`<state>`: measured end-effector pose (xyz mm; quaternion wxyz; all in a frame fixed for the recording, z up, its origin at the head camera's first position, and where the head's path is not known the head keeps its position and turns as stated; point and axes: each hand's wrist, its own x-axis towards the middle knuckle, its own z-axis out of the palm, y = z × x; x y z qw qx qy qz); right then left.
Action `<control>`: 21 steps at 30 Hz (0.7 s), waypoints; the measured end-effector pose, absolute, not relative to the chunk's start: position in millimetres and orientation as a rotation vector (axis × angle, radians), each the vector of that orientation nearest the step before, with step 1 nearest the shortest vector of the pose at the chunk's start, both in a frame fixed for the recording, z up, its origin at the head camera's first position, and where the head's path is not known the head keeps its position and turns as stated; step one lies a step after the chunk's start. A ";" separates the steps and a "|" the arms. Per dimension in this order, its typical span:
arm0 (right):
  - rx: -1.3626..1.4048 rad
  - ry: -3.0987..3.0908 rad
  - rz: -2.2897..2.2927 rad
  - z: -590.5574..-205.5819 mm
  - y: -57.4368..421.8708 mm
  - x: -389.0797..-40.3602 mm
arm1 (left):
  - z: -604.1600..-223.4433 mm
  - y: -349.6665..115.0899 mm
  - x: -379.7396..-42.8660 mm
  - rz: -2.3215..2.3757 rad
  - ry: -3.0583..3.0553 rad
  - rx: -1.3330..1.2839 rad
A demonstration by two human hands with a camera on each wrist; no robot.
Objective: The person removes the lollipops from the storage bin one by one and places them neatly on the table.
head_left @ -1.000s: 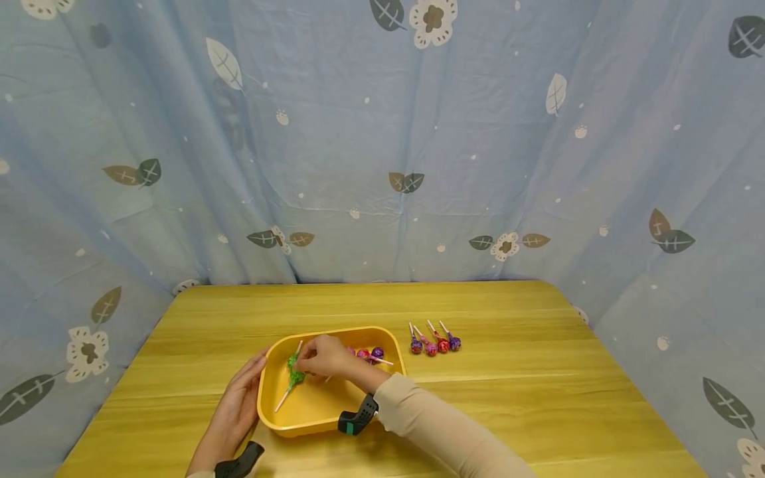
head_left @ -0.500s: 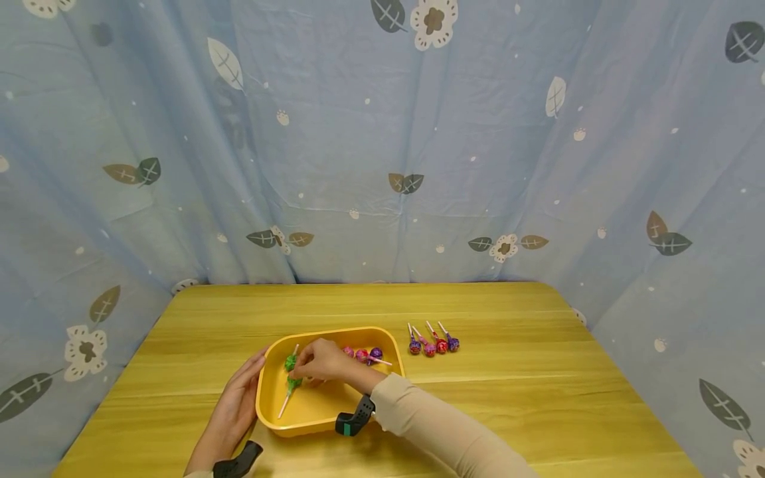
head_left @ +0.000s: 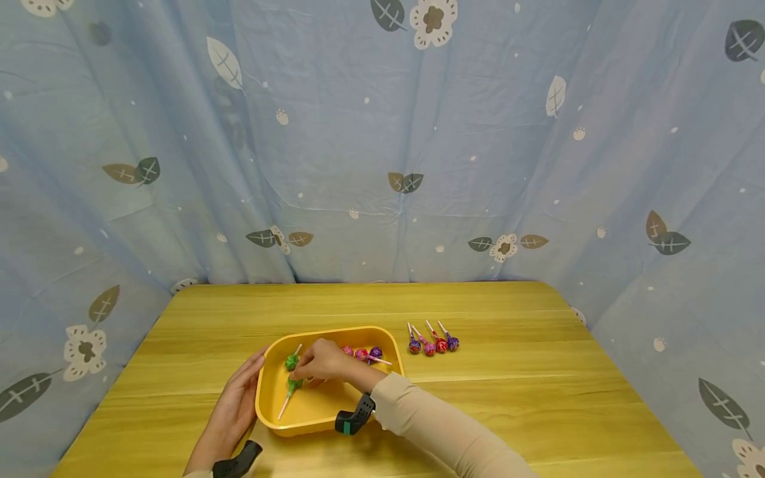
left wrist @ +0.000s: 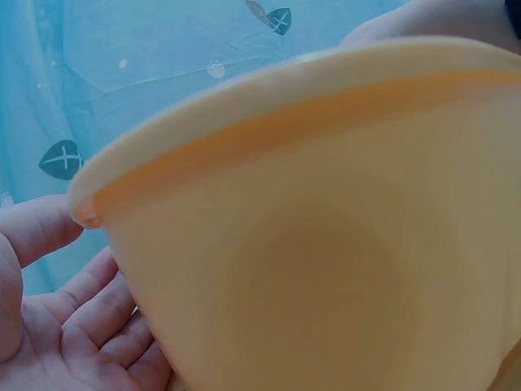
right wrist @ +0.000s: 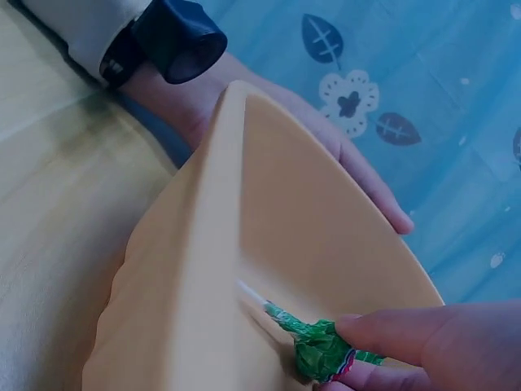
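Note:
My right hand reaches into a yellow plastic bin and pinches a green-wrapped lollipop by its candy end between thumb and fingers. That lollipop's white stick slants toward the bin's near left corner. Just behind it in the bin lies another green lollipop. Pink and purple lollipops lie at the bin's far right, partly hidden by my right hand. Against the bin's left side rests my left hand; its thumb touches the rim and its fingers lie loosely along the outer wall.
Right of the bin, several wrapped lollipops lie in a row on the wooden table, sticks pointing away. A blue patterned curtain hangs behind the table and along both sides.
The front green lollipop has shifted slightly, and a gap shows between the two green candy ends. My right hand has barely moved. My left hand keeps its place on the bin.

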<state>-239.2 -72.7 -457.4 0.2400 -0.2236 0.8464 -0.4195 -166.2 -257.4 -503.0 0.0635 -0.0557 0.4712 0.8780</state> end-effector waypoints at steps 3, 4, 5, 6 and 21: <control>-0.565 2.298 -1.179 -456.1 -71.7 -239.7 | -501.6 -257.0 -167.7 2.633 1.421 -0.189; -0.546 2.287 -1.194 -455.5 -71.2 -239.7 | -501.2 -257.0 -168.1 2.629 1.415 -0.193; -0.538 2.280 -1.205 -455.0 -70.8 -239.7 | -500.7 -256.8 -168.5 2.626 1.411 -0.199; -0.531 2.272 -1.212 -454.4 -70.2 -239.4 | -500.4 -256.7 -168.8 2.626 1.406 -0.205; -0.489 2.106 -1.366 -454.1 -51.5 -235.7 | -502.1 -257.5 -169.4 2.639 1.381 -0.235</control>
